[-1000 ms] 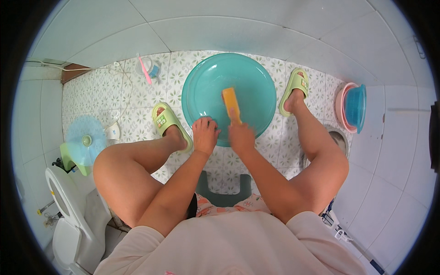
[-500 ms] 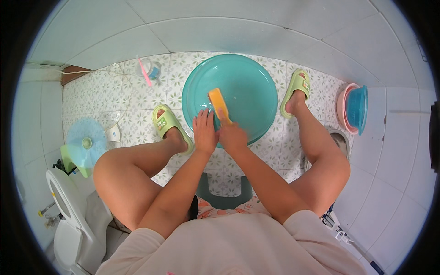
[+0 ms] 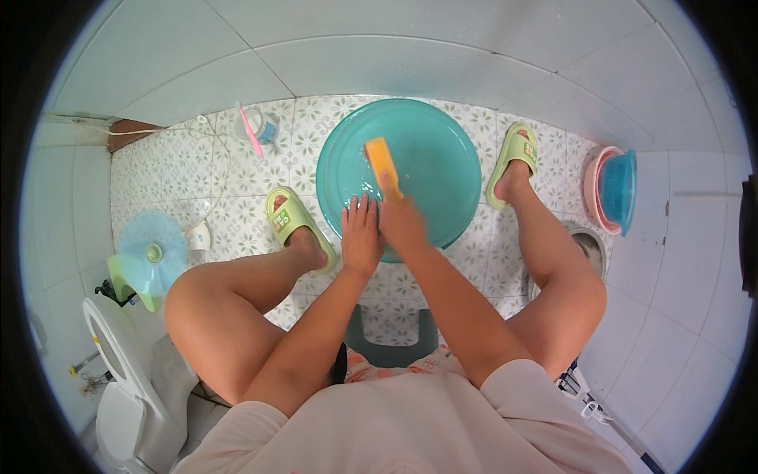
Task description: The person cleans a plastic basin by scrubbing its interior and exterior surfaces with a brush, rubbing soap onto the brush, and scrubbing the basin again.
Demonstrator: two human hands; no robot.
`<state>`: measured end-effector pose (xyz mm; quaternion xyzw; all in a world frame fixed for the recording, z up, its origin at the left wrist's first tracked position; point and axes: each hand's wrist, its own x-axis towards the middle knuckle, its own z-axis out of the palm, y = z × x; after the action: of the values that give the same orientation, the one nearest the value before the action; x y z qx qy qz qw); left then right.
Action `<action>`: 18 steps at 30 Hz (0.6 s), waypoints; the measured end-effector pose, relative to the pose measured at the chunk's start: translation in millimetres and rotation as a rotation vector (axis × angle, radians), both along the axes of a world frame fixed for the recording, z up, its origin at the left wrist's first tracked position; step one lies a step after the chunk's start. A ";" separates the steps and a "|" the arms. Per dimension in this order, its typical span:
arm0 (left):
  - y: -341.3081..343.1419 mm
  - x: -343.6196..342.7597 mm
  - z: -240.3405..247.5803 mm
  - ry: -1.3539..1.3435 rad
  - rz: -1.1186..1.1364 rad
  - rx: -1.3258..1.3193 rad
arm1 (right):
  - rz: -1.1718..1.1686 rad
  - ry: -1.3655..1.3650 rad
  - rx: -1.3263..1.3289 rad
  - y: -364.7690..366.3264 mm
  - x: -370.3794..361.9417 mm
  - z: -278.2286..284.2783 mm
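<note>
A large teal basin sits on the floor between my feet. My right hand is closed round the handle of a yellow scrub brush, whose head tilts over the left half of the basin. The bristles face left and are mostly hidden. Flat on the basin's near left part lies my left hand, fingers stretched out and pointing away from me. It is beside the right hand and holds nothing that I can see.
A clear cup with a pink toothbrush stands at the far left. Nearer on that side are a blue-bladed fan and a white toilet seat. Pink and blue basins lean on the right wall, above a metal basin.
My right hand and the scrub brush have shifted slightly away from me across the basin. The left hand stays at the same part of the basin. The whole view has moved a little.
</note>
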<state>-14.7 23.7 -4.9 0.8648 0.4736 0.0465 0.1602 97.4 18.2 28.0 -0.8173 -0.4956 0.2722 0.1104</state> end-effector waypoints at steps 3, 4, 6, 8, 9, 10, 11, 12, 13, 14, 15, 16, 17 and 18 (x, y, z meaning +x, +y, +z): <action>-0.2 -0.6 15.4 -0.119 0.020 -0.126 | -0.198 0.067 -0.018 3.7 19.3 -3.0; -0.8 -2.8 15.1 -0.119 0.023 -0.123 | -0.151 0.039 -0.053 -3.6 15.1 -1.3; -1.0 -8.2 9.4 -0.093 0.029 -0.099 | -0.101 0.011 -0.086 -10.0 5.9 -0.5; -2.0 -10.2 -6.6 -0.072 0.014 -0.003 | 0.026 -0.007 -0.137 -6.8 -8.7 7.2; -2.8 -12.0 -14.3 -0.049 -0.001 0.092 | 0.028 -0.005 -0.135 -1.9 -8.3 9.2; -2.2 -9.0 -8.9 -0.050 -0.006 0.088 | 0.019 0.009 -0.083 4.7 -4.1 6.9; -2.2 -6.2 -2.7 -0.102 -0.002 -0.004 | 0.010 0.024 -0.032 10.1 -0.1 4.8; -2.4 -3.1 2.4 -0.153 0.002 -0.098 | 0.004 0.023 -0.035 12.0 6.1 1.3; -1.7 -2.9 3.8 -0.151 0.002 -0.096 | -0.078 0.031 -0.016 14.3 12.8 -1.4; -1.5 -2.5 4.9 -0.173 0.011 -0.126 | -0.160 0.038 0.003 14.5 17.5 -3.8; -1.3 -2.2 6.0 -0.197 0.020 -0.156 | -0.162 0.037 0.004 9.5 18.3 -5.6; -1.4 -3.3 6.0 -0.196 0.023 -0.155 | -0.118 0.039 -0.058 1.7 16.3 -3.8; -1.3 -5.2 5.9 -0.201 0.026 -0.150 | -0.075 0.040 -0.119 -4.8 13.8 -1.6; -0.7 -7.3 5.6 -0.206 0.030 -0.146 | -0.073 0.040 -0.120 -7.7 6.3 -4.0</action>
<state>-22.0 23.0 0.7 0.8343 0.4696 0.1030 0.2698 103.6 10.6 23.9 -0.8343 -0.4461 0.3136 0.0810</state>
